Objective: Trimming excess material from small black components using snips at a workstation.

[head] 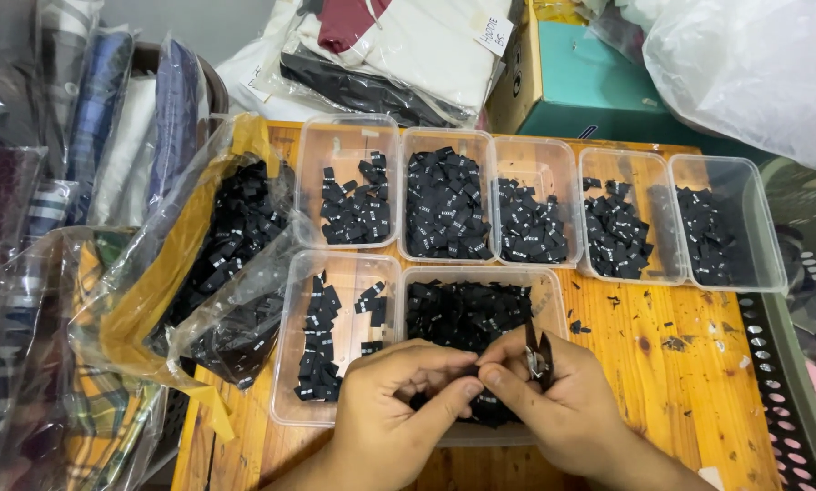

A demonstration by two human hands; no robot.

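Observation:
My left hand (392,400) and my right hand (554,400) meet over the near clear plastic tub (546,289), which is heaped with small black fabric labels. Both hands pinch a black label (485,397) between their fingertips. My right hand also grips small metal snips (535,353) that point upward. To the left stands another near tub (290,364) with fewer labels in it.
Several clear tubs (535,150) of black labels line the back of the orange wooden table (681,382). A clear bag (226,245) of more labels lies at left among bagged folded clothes. A teal box (599,82) and a dark perforated crate (790,382) stand at right.

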